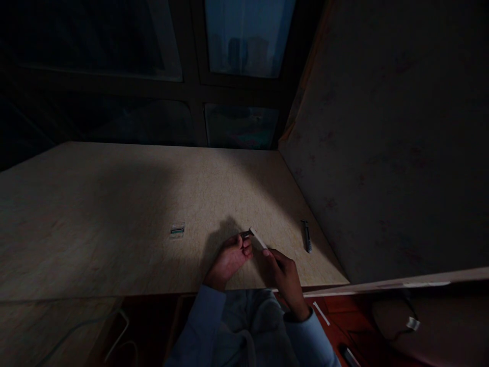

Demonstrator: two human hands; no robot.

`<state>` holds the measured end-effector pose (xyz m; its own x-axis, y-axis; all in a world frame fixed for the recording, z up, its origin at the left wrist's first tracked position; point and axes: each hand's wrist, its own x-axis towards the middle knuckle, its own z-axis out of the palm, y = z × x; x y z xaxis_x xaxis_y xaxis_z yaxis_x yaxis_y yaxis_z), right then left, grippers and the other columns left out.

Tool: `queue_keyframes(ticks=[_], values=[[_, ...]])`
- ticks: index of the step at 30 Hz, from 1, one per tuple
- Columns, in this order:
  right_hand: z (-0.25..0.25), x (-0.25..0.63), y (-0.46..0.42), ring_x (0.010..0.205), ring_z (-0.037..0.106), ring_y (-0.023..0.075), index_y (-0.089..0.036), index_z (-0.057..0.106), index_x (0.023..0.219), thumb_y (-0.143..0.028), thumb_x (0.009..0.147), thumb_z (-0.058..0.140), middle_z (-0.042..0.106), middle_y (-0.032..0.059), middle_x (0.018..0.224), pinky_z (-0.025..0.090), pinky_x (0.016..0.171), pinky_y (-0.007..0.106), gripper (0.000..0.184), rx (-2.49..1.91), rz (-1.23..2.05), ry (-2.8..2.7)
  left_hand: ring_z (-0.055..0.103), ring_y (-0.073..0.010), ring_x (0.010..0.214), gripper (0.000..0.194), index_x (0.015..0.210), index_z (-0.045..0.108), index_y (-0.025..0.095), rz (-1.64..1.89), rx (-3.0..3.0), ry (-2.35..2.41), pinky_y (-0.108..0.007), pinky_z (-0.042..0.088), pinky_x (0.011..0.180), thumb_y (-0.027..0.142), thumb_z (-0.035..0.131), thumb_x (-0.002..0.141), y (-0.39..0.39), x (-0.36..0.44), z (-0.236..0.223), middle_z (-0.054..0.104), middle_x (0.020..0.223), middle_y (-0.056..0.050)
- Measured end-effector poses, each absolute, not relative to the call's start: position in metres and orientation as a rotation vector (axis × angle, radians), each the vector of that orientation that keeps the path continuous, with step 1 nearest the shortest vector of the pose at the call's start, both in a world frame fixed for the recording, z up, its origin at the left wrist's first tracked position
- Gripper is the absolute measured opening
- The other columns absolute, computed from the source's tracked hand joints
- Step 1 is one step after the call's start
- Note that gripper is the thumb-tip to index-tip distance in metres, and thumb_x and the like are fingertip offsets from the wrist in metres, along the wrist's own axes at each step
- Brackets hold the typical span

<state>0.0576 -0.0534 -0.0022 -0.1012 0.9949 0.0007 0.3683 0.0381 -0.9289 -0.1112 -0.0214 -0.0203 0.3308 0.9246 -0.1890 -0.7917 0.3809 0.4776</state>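
My left hand point(232, 257) is closed, its thumb and fingers pinching a small dark piece point(246, 234) that looks like a razor cartridge. In my right hand point(284, 275) is a slim white stick point(259, 239), possibly a toothbrush; its far end meets or nearly meets the dark piece. The dim light hides the exact contact. To the right of my hands, a dark razor handle point(307, 237) lies on the pale marbled sill point(214, 188). A small clear case point(178, 231) with a dark strip inside rests to the left.
Dark-framed windows point(244, 38) stand behind the sill, and a patterned wall point(382, 153) rises on the right. Below the front edge, a white strip point(321, 313) lies on the reddish floor point(340, 306). A pale cable point(124, 326) hangs at lower left.
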Motion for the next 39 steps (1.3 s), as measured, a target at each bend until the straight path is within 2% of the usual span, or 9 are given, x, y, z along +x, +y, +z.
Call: queue_keyframes(ticks=[4, 7, 13, 20, 27, 33, 36, 39], values=[[-0.006, 0.059, -0.055, 0.072, 0.058, 0.0186, -0.013, 0.074, 0.093, -0.056, 0.094, 0.048, 0.064, 0.0038, 0.072, 0.040, 0.064, 0.026, 0.050, -1.426, 1.024, -1.567, 0.042, -0.0098, 0.064, 0.022, 0.091, 0.068, 0.009, 1.139, 0.316, 0.496, -0.026, 0.038, 0.064, 0.028, 0.073, 0.081, -0.021, -0.111, -0.020, 0.045, 0.073, -0.001], [-0.007, 0.060, -0.056, 0.070, 0.056, 0.0173, -0.013, 0.073, 0.087, -0.055, 0.094, 0.049, 0.063, 0.0035, 0.072, 0.039, 0.063, 0.025, 0.048, -1.389, 1.040, -1.571, 0.043, -0.0100, 0.065, 0.022, 0.086, 0.067, 0.011, 1.172, 0.271, 0.478, -0.026, 0.038, 0.063, 0.029, 0.076, 0.078, -0.021, -0.113, -0.020, 0.047, 0.074, -0.001], [-0.012, 0.062, -0.051, 0.065, 0.049, 0.0147, -0.013, 0.068, 0.080, -0.056, 0.094, 0.047, 0.054, 0.0016, 0.066, 0.036, 0.059, 0.024, 0.050, -1.354, 1.040, -1.465, 0.040, -0.0088, 0.064, 0.033, 0.102, 0.068, 0.008, 1.245, 0.182, 0.532, -0.024, 0.035, 0.061, 0.032, 0.074, 0.081, -0.018, -0.116, -0.015, 0.047, 0.073, -0.001], [-0.014, 0.061, -0.051, 0.065, 0.046, 0.0138, -0.013, 0.067, 0.081, -0.055, 0.094, 0.046, 0.050, 0.0008, 0.065, 0.034, 0.059, 0.024, 0.049, -1.303, 1.095, -1.446, 0.041, -0.0095, 0.060, 0.031, 0.090, 0.070, 0.007, 1.296, 0.175, 0.587, -0.025, 0.037, 0.059, 0.036, 0.070, 0.081, -0.017, -0.116, -0.011, 0.044, 0.065, 0.000], [-0.017, 0.061, -0.052, 0.063, 0.044, 0.0133, -0.014, 0.066, 0.082, -0.054, 0.095, 0.045, 0.048, -0.0002, 0.064, 0.033, 0.058, 0.024, 0.047, -1.271, 1.088, -1.447, 0.046, -0.0103, 0.059, 0.034, 0.086, 0.073, 0.007, 1.329, 0.418, 0.680, -0.027, 0.039, 0.060, 0.037, 0.077, 0.070, -0.019, -0.109, -0.012, 0.053, 0.062, -0.002], [-0.014, 0.065, -0.052, 0.065, 0.048, 0.0135, -0.013, 0.068, 0.082, -0.057, 0.094, 0.046, 0.057, 0.0025, 0.071, 0.036, 0.061, 0.025, 0.050, -1.217, 1.143, -1.369, 0.051, -0.0106, 0.061, 0.040, 0.093, 0.075, 0.010, 1.460, 0.652, 0.937, -0.025, 0.040, 0.059, 0.038, 0.080, 0.067, -0.024, -0.101, -0.008, 0.063, 0.070, -0.004], [-0.008, 0.067, -0.051, 0.057, 0.041, 0.0116, -0.013, 0.066, 0.078, -0.062, 0.091, 0.048, 0.047, -0.0005, 0.061, 0.032, 0.053, 0.024, 0.054, -1.206, 1.206, -1.259, 0.057, -0.0133, 0.069, 0.039, 0.096, 0.075, 0.014, 1.428, 0.819, 1.151, -0.025, 0.043, 0.063, 0.034, 0.082, 0.064, -0.030, -0.094, -0.005, 0.068, 0.078, -0.005], [-0.002, 0.069, -0.049, 0.051, 0.036, 0.0102, -0.014, 0.064, 0.078, -0.069, 0.085, 0.052, 0.041, -0.0031, 0.055, 0.027, 0.047, 0.023, 0.057, -1.207, 1.291, -1.159, 0.056, -0.0141, 0.068, 0.035, 0.094, 0.076, 0.016, 1.388, 1.082, 1.309, -0.026, 0.044, 0.065, 0.030, 0.083, 0.063, -0.035, -0.088, -0.005, 0.068, 0.074, -0.004]])
